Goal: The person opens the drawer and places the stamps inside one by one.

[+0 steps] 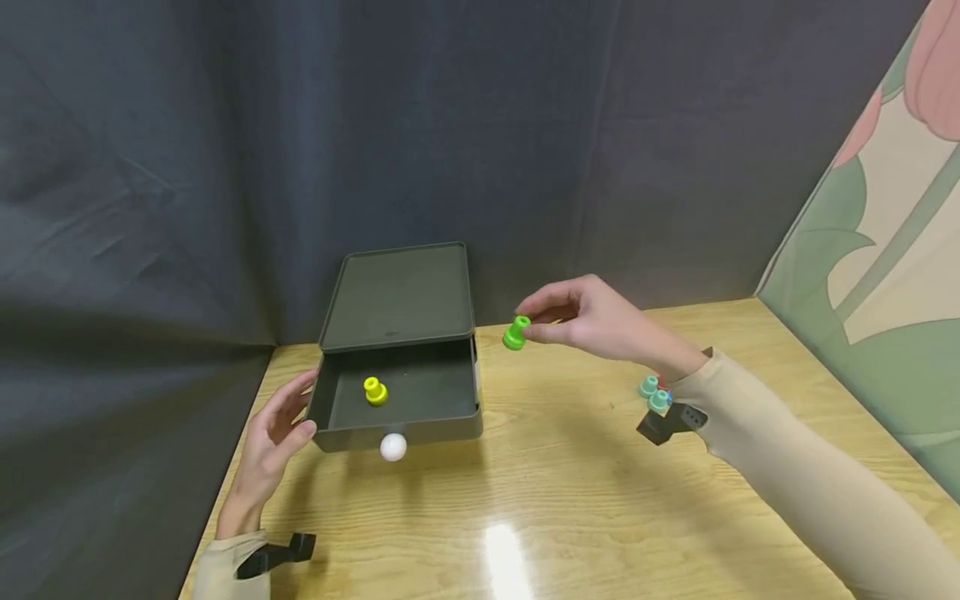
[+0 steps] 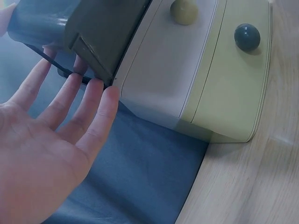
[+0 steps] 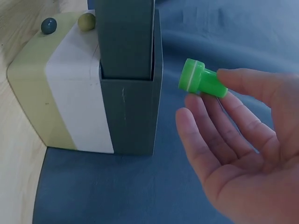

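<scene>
My right hand (image 1: 588,321) pinches a small green toy stamp (image 1: 516,333) between thumb and fingertips, in the air to the right of a drawer cabinet (image 1: 401,296). The right wrist view shows the stamp's wide end, with a white ring, pointing away from the palm. The cabinet's grey top drawer (image 1: 438,429) is pulled out, its white knob (image 1: 393,447) facing me. Inside lies a yellow stamp (image 1: 376,392). My left hand (image 1: 266,437) rests against the drawer's left side, fingers fairly straight and thumb near the front corner.
Mint-green stamps (image 1: 659,401) and bits of red and blue sit on the wooden table (image 1: 570,500), partly behind my right wrist. Below the grey drawer are a white drawer (image 2: 163,60) and a yellow-green one (image 2: 224,79). A dark curtain (image 1: 525,167) hangs behind.
</scene>
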`<state>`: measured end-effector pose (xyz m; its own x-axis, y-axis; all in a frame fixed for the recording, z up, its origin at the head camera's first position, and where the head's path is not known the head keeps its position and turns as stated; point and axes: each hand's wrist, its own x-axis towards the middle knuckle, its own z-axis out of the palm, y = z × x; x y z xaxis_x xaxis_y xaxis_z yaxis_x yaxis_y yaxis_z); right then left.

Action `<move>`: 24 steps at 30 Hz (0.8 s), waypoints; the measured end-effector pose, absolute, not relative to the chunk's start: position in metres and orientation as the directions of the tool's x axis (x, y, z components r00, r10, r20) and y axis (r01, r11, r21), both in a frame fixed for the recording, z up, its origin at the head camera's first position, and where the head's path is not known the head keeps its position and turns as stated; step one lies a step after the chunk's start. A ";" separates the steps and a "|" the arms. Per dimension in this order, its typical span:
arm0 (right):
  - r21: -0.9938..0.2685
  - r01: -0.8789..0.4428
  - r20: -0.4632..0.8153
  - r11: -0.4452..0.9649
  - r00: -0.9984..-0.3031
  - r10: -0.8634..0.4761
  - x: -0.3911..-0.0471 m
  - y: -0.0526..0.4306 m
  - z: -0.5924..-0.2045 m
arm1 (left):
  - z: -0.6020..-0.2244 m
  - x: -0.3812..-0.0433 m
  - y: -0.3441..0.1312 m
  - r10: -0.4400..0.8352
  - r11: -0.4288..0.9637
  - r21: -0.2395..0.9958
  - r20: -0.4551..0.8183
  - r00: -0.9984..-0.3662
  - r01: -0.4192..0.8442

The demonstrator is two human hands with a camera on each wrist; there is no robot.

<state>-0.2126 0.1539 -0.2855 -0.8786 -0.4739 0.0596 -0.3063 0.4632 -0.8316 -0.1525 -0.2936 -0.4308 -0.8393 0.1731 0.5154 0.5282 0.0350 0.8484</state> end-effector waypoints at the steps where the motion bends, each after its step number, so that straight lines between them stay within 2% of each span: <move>1: -0.834 -0.312 0.057 0.456 -0.870 -0.490 -0.214 0.149 -0.284 | -0.431 -0.152 -0.293 0.170 0.038 0.850 0.512 -0.842 0.525; 12: -0.822 -0.370 0.029 0.433 -0.787 -0.616 -0.226 0.093 -0.275 | -0.429 -0.153 -0.292 0.165 0.049 0.857 0.500 -0.850 0.514; 19: -0.747 -0.425 0.008 0.511 -0.775 -0.632 -0.226 0.054 -0.289 | -0.431 -0.152 -0.291 0.164 0.036 0.850 0.514 -0.842 0.526; 24: -0.723 -0.458 0.031 0.517 -0.769 -0.639 -0.222 0.034 -0.305 | -0.432 -0.154 -0.291 0.169 0.016 0.848 0.519 -0.838 0.529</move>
